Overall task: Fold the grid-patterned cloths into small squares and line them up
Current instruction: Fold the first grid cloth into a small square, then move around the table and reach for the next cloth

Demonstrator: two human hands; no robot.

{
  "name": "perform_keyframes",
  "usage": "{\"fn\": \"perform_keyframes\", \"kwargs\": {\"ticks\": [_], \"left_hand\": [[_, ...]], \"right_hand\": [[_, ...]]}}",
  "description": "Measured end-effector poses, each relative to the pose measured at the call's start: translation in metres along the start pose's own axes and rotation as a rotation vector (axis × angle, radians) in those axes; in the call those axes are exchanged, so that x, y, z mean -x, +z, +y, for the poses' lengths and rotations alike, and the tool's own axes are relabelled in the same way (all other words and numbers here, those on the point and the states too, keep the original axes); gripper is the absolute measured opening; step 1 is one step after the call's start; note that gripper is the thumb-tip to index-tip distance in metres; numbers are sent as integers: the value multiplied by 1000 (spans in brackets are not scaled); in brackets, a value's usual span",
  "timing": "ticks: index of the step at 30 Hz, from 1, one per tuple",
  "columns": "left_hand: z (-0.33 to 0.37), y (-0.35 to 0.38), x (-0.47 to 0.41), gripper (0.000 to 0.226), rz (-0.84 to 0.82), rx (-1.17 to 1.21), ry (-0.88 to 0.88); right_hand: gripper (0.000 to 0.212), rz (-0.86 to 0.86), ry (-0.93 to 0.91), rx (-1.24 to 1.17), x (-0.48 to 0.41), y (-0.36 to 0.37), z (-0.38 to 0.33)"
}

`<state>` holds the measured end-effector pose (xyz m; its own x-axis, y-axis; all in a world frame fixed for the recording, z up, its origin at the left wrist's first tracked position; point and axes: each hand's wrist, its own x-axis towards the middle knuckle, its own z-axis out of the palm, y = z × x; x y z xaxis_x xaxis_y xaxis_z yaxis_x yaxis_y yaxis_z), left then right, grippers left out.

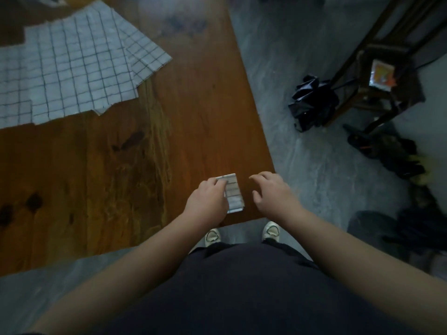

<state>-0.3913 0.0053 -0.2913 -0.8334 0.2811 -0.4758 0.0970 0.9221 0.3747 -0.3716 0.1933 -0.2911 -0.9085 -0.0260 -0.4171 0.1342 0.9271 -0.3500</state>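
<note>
Folded cloth (234, 194) under left hand (208, 199), right hand (272, 192) beside

We are looking down on a brown wooden table (150, 153) that is carrying a small folded cloth (234, 193) near its corner. The cloth is lying partly under our left hand (208, 199) and just beside our right hand (272, 193). Well beyond the left hand, several unfolded grid cloths (72, 66) are lying flat, overlapping one another.

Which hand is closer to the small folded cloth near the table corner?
Left. The left hand rests on the left side of the folded cloth; the right hand is to its right, not touching.
</note>
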Motion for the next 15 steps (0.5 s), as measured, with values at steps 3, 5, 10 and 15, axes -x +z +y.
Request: {"fn": "perform_keyframes", "kwargs": {"ticks": [3,5,10,15], "left_hand": [[38,-22,-6,56,106,-39,144],[66,-33,-14,58,134,-74,189],[142,-41,-43,65,128,-140,234],[263,-33,-81,69,188,-117,257]], "right_hand": [[50,112,0,-23,8,-31,24],[53,171,8,-40,13,-52,47],[60,294,27,-78,24,-103,115],[60,388,34,-148,27,-155,217]]}}
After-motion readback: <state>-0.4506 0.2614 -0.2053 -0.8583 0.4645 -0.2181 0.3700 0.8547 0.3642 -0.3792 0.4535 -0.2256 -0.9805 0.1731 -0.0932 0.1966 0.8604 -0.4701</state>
